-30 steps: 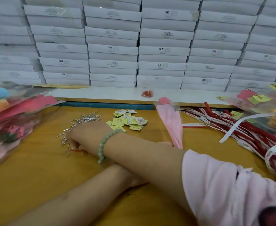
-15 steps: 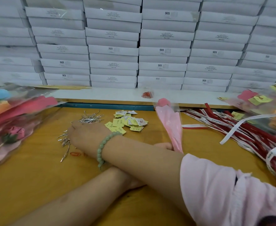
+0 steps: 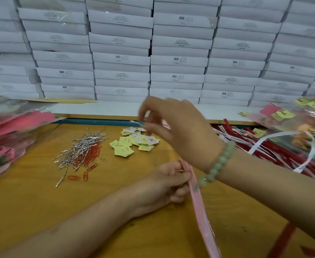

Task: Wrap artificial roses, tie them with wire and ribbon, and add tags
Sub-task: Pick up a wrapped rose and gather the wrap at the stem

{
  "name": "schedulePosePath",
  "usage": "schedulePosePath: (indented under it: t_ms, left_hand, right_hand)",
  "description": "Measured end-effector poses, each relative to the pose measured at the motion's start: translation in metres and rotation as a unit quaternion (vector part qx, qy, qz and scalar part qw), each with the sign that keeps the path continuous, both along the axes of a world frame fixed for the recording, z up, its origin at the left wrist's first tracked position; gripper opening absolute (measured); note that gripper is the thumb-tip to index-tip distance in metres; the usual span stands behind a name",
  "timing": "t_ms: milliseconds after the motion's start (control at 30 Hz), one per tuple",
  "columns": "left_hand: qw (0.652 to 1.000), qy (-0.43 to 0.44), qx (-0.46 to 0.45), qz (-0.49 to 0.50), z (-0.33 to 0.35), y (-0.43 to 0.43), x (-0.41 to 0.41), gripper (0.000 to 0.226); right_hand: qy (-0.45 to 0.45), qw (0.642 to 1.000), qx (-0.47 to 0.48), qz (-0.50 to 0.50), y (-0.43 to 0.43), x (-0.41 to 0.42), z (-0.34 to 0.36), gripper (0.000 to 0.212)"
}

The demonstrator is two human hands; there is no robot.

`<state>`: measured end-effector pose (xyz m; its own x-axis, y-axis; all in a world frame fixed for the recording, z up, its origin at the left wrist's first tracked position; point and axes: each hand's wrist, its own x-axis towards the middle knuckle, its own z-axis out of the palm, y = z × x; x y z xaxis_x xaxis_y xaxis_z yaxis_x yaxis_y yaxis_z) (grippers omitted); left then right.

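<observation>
A wall of flat white boxes (image 3: 121, 58) is stacked in tight columns across the back, several printed "SGS" on their front edges. They stand on a white ledge (image 3: 106, 108) whose front carries a blue strip (image 3: 97, 122), just behind the orange-brown wooden worktop (image 3: 32, 202). Thin tan slats (image 3: 65, 100) lie flat on the ledge at the left. Red paper clips (image 3: 92, 155) are scattered on the worktop left of centre.

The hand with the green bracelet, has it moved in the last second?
Yes. The right hand left the silver wire pile and rose rightward, now raised over the yellow tags.
</observation>
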<state>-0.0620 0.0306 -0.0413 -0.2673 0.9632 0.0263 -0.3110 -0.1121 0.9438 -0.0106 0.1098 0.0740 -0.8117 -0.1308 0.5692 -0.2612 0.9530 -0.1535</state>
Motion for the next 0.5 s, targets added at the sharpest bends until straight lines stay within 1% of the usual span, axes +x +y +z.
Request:
schedulePosePath:
  t_ms: [33, 100, 133, 167, 233, 333, 400, 433, 500]
  left_hand:
    - [1.000, -0.008, 0.012, 0.003, 0.002, 0.001, 0.002, 0.002]
    - [0.999, -0.022, 0.011, 0.020, 0.005, 0.003, 0.005, 0.005]
    - [0.999, -0.025, 0.009, 0.029, 0.005, 0.003, 0.005, 0.006]
    - [0.999, -0.025, 0.008, 0.032, 0.003, 0.003, 0.003, 0.008]
    - [0.999, -0.025, -0.001, 0.042, 0.005, 0.002, 0.003, 0.016]
    - [0.999, -0.028, -0.001, 0.047, 0.005, 0.001, 0.002, 0.012]
    - [0.999, -0.019, 0.007, 0.041, 0.004, 0.000, 0.000, 0.010]
    - [0.999, -0.015, 0.013, 0.036, 0.003, 0.000, -0.001, 0.012]
    - [0.999, -0.015, 0.019, 0.032, 0.002, 0.001, -0.001, 0.021]
  right_hand:
    - [-0.021, 0.995, -0.091, 0.031, 0.014, 0.012, -0.004, 0.006]
    - [-0.026, 0.968, -0.242, 0.060, 0.040, 0.031, -0.017, 0.004]
    - [-0.031, 0.953, -0.298, 0.055, 0.050, 0.038, -0.027, 0.004]
    - [-0.030, 0.941, -0.335, 0.046, 0.058, 0.044, -0.039, 0.003]
    - [-0.022, 0.928, -0.372, 0.019, 0.070, 0.054, -0.063, 0.004]
    - [-0.011, 0.905, -0.426, 0.009, 0.075, 0.062, -0.087, 0.011]
    - [-0.018, 0.892, -0.450, 0.030, 0.075, 0.062, -0.092, 0.012]
    - [-0.026, 0.885, -0.463, 0.045, 0.075, 0.062, -0.092, 0.010]
    - [-0.045, 0.861, -0.501, 0.072, 0.073, 0.062, -0.092, 0.013]
